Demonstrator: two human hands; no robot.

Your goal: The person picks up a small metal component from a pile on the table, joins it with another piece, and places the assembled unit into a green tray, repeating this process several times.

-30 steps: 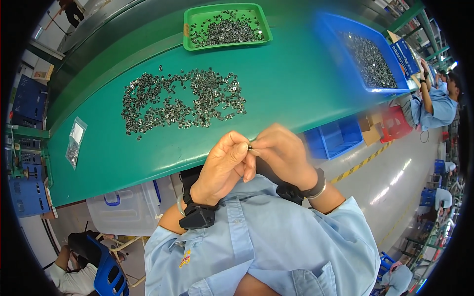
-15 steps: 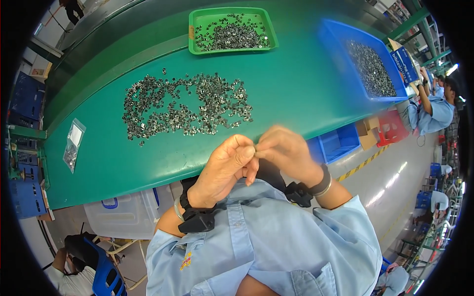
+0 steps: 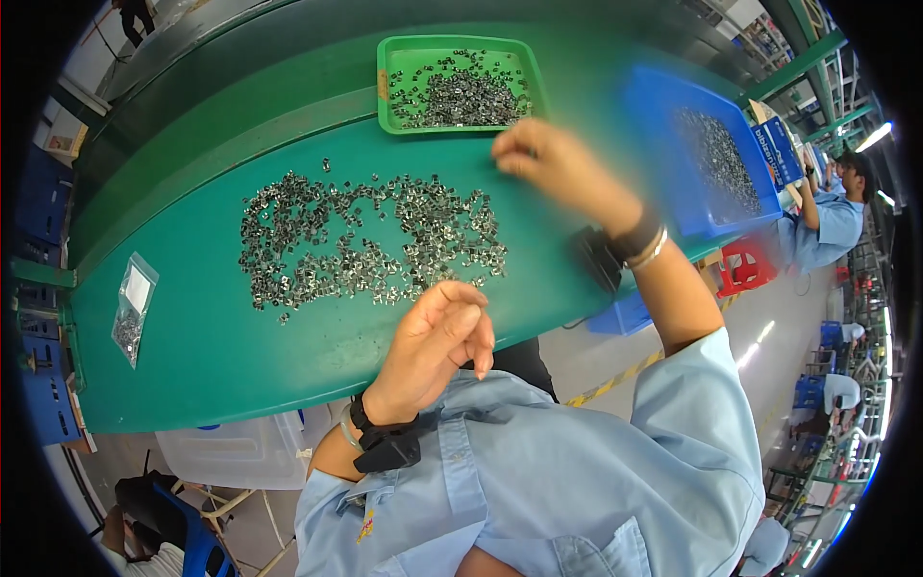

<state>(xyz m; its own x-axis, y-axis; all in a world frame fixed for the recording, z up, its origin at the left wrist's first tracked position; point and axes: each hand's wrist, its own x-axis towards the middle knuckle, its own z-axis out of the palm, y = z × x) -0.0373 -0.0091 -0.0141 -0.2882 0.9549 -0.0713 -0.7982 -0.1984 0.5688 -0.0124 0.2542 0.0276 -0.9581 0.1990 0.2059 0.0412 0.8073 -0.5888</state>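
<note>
My left hand [image 3: 433, 341] is closed near the table's front edge, thumb bent against the curled fingers; whatever it may hold is too small to make out. Out over the table, my right hand [image 3: 567, 168] reaches to the near right corner of a green tray [image 3: 383, 108], its thumb and fingers drawn together. Anything in that pinch is hidden. Many small shiny metal parts [image 3: 476, 99] lie heaped in the tray. A wide patch of similar metal pieces [image 3: 433, 231] is spread on the green tabletop [image 3: 207, 361], beyond my left hand.
At the right stands a blue bin [image 3: 663, 101] with more small parts. A clear bag [image 3: 135, 308] lies at the table's left. Below the table are a translucent tub [image 3: 231, 457] and a blue crate [image 3: 620, 319]. A co-worker [image 3: 829, 221] is beyond a red stool [image 3: 745, 267].
My right hand has left my left hand and swung forward to the green tray. The left hand stays curled in nearly the same place. The view has shifted slightly.
</note>
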